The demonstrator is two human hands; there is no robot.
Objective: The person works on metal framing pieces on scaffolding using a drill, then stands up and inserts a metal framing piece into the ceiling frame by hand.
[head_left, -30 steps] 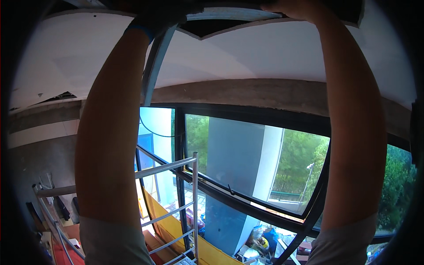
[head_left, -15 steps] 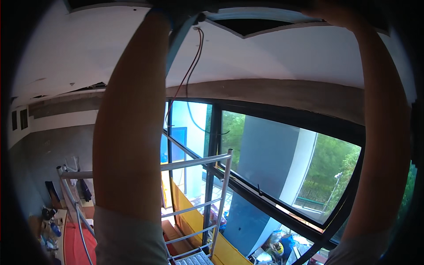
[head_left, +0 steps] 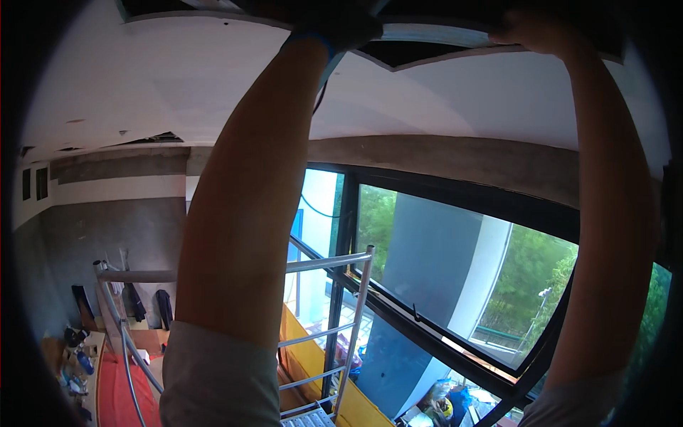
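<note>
Both my arms reach up to a dark opening in the white ceiling (head_left: pixel 178 92). My left hand (head_left: pixel 338 30), in a dark glove with a blue cuff, is closed around a narrow metal strip (head_left: pixel 330 70) that runs down beside the wrist. Between the hands lies a pale metal channel (head_left: pixel 434 33) along the opening. My bare right hand (head_left: pixel 537 34) grips the channel's right end, its fingertips pointing left; shadow hides part of the fingers. A dark wire (head_left: pixel 320 97) hangs by my left wrist, mostly hidden behind the forearm.
Below stands a metal scaffold frame (head_left: pixel 331 262) with rungs and a perforated platform (head_left: pixel 309 418). Black-framed windows (head_left: pixel 455 203) fill the right side. A cluttered table (head_left: pixel 92 349) and a red sheet (head_left: pixel 124 391) are at lower left.
My left hand and forearm have shifted right, toward the right hand. The hanging wires are now mostly covered by that arm. My right hand stays at the channel, slightly lower in view.
</note>
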